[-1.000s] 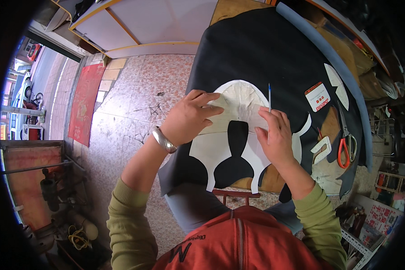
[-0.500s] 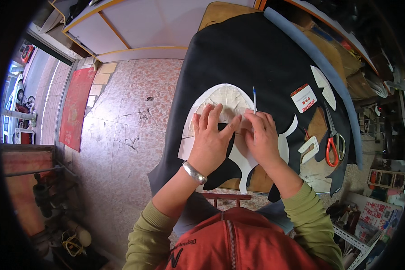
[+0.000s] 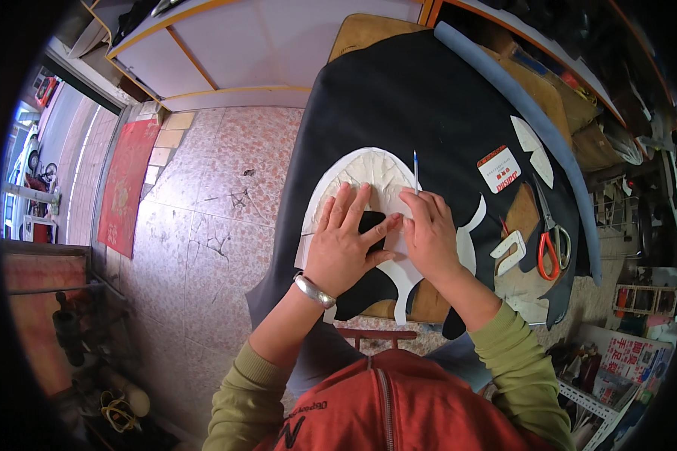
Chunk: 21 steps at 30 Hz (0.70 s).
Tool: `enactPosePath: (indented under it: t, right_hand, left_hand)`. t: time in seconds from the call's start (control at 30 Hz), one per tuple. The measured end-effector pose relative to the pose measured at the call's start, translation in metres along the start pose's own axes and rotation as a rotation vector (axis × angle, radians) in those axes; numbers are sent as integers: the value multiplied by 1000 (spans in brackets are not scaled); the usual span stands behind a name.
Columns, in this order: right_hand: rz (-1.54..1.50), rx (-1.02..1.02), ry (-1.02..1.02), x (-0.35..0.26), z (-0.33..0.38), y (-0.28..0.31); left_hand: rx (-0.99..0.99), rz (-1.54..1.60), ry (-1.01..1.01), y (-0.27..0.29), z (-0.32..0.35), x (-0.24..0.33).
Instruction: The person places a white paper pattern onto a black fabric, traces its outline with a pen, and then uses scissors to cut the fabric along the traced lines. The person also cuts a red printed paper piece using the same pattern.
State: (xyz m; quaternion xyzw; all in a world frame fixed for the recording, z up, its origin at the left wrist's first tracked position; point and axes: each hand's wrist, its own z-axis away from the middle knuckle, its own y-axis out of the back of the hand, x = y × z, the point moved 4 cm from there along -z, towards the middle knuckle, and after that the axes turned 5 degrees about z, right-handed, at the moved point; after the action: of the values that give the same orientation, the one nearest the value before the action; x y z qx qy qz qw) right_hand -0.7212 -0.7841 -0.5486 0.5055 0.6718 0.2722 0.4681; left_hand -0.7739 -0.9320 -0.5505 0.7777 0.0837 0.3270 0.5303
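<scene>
A white shoe-like paper pattern (image 3: 327,180) with a rounded top and creased, cream-coloured middle lies on a sheet of black leather (image 3: 399,98). My left hand (image 3: 338,244) rests on it with fingers spread, a silver bracelet at the wrist. The pattern has a dark opening (image 3: 370,224) between my hands. My right hand (image 3: 432,237) presses the pattern's right side with its fingers drawn together. A slim pen (image 3: 416,169) with a blue end stands up out of the right fingers, beside the pattern's edge. The lower part of the pen is hidden by that hand.
To the right lie scissors (image 3: 549,240) with one orange handle, a white card (image 3: 499,169), a small white curved template (image 3: 508,252) and pointed white pieces (image 3: 532,150). A blue-grey roll edge (image 3: 530,86) borders the leather. A red stool bar (image 3: 376,333) shows below.
The whole view has shifted slightly, so things sit a little lower and to the left. My left thumb and fingers are spread wider on the pattern. The pen stays in my right hand.
</scene>
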Motion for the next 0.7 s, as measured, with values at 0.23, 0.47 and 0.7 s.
enactPosePath:
  t: [0.23,0.47,0.7]
  right_hand:
    - [-515,12,-168,-17,-32,44]
    - [-502,29,-144,-16,-47,20]
    - [-614,-92,-300,-5,-37,-13]
  left_hand:
    - [-29,-45,32,1,1,-3]
    - [-10,-33,29,2,1,-2]
    - [28,-6,37,2,2,-5]
